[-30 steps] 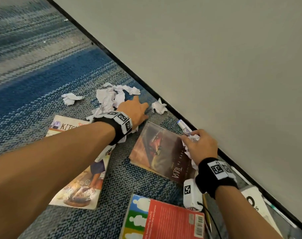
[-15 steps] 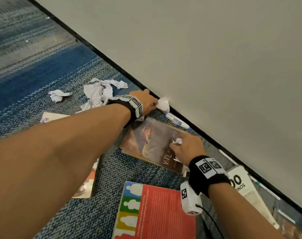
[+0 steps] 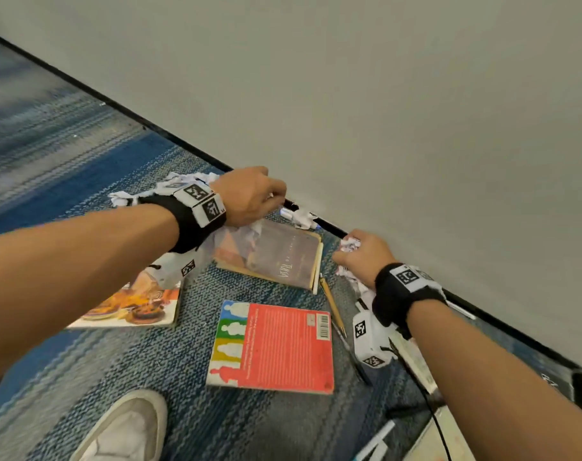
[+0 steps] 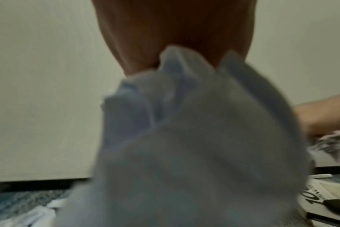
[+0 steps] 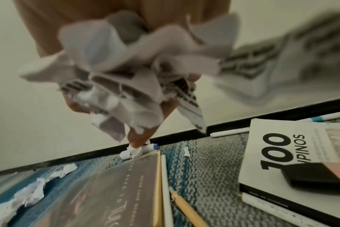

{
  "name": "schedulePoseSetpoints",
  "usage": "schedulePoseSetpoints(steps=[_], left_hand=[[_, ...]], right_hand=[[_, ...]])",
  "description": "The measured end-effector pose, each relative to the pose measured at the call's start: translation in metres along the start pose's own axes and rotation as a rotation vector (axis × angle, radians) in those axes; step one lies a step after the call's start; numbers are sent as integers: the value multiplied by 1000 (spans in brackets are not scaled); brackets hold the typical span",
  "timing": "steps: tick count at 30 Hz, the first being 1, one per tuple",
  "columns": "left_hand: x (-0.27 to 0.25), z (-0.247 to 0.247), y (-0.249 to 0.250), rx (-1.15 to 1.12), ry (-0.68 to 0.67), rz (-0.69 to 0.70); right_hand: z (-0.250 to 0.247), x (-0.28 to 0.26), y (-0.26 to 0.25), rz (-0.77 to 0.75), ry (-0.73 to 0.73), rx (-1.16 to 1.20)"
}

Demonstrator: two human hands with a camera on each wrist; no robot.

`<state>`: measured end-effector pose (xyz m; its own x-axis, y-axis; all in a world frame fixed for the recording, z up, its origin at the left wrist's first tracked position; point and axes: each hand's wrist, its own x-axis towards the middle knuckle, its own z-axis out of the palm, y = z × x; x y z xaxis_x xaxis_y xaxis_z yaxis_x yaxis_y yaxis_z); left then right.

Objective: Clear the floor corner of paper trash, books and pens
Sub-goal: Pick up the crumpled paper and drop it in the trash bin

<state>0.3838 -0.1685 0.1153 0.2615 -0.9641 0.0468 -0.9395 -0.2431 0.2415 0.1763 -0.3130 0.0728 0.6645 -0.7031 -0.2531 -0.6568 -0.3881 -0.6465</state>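
While my right hand [image 3: 366, 257] hangs near the black baseboard [image 3: 329, 227], I see its fingers curled tight round a wad of crumpled paper [image 5: 126, 73], white, creased, printed with grey bars, spilling out below the palm. My left hand [image 3: 249, 194] is up by the wall too, fingers curled round another bundle of soft white paper [image 4: 194, 138]; that wrist view is badly blurred, so I only make out folds and a pale bluish cast.

More paper scraps [image 3: 169, 188] lie on the carpet behind my left wrist, torn and ragged. One small scrap [image 3: 301, 218] sits on a white marker [image 3: 288, 212] right against the baseboard.

Books now: a brown glossy-covered book [image 3: 276, 257] lies flat just off the wall, between my two hands. A red paperback [image 3: 276, 347] with coloured silhouettes and a barcode lies nearer me. A cookbook [image 3: 133, 304] with food photos sits under my left forearm, partly hidden. From the right wrist I see a white book [image 5: 293, 161] reading "100", with something black resting on its corner.

A yellow pencil [image 3: 329, 301] lies beside the brown book's page edge, a white pen [image 5: 166, 192] alongside it. Two more white pens [image 5: 231, 132] lie along the baseboard.

The carpet [image 3: 83, 168] is looped, striped blue and grey. A white shoe [image 3: 129, 430] shows at the bottom.
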Motion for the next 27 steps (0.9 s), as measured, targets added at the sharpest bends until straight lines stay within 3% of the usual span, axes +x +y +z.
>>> schedulePoseSetpoints(steps=[4, 8, 13, 20, 24, 27], left_hand=[[-36, -62, 21, 123, 3, 23], [-33, -110, 39, 147, 10, 34], [-4, -108, 69, 32, 26, 185], [21, -86, 145, -124, -99, 587], [3, -75, 246, -167, -203, 927], [-42, -63, 336, -198, -313, 1188]], right_hand=[[-11, -21, -36, -82, -36, -103], [-23, -41, -66, -150, -95, -156], [-60, -54, -91, -111, -20, -245], [-112, -145, -79, 171, 231, -280], [-133, -253, -56, 475, 388, -451], [-138, -358, -44, 692, 461, -507]])
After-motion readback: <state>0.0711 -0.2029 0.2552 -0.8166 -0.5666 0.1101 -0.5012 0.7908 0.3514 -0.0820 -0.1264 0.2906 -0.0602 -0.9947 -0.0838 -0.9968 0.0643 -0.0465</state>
